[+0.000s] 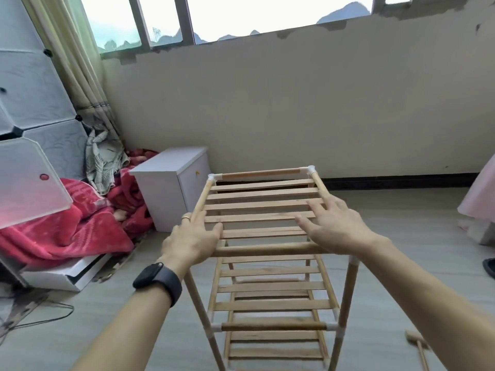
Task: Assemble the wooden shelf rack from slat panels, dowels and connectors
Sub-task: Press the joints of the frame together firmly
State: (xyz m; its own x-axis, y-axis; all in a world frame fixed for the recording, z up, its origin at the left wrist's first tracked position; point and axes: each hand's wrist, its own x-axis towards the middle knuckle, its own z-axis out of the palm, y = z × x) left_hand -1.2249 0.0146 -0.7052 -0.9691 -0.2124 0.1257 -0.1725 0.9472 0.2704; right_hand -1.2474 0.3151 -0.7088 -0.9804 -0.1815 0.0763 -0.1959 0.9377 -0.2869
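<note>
Rack (273, 305) upright on floor (401, 263), both hands on top panel (261, 195).
Left hand (191, 241) lies flat, fingers straight, over the panel's near-left edge; right hand (332, 224), fingers spread, rests on the slats at right.

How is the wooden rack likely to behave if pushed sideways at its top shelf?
Probably tips easily: the rack stands tall and narrow on thin legs. Likely light, being open slats. It may wobble, since white connectors join the dowels.

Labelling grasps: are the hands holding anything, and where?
Nothing gripped. Left hand rests open on the top shelf's left rail, right hand on its slats.
</note>
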